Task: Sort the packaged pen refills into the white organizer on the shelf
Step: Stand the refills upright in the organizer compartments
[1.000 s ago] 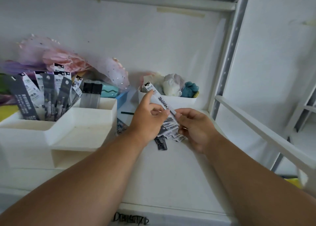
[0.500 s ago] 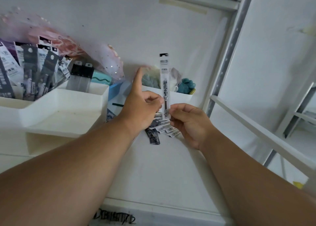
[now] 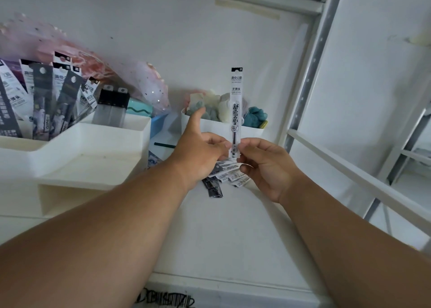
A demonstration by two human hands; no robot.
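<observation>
A long white pen refill pack [image 3: 236, 97] stands upright in the air above the shelf. My left hand [image 3: 198, 153] and my right hand [image 3: 263, 165] both pinch its lower end from either side; my left thumb points up. Several more refill packs [image 3: 229, 174] fan out just below my hands; whether they lie on the shelf or sit in my left hand I cannot tell. The white tiered organizer [image 3: 93, 144] stands at the left. Its back compartment holds several upright refill packs [image 3: 46, 102], and two black-topped clear packs [image 3: 112, 107] stand beside them.
A white bin [image 3: 210, 126] of soft plush items stands behind my hands against the back wall. Pink mesh fabric [image 3: 144, 81] bulges behind the organizer. A perforated shelf post [image 3: 307, 74] and a slanting white rail [image 3: 349, 167] bound the right side.
The refill pack has swung from a leftward tilt to upright between my hands and risen a little. The hands stay close together; the view has shifted slightly.
</observation>
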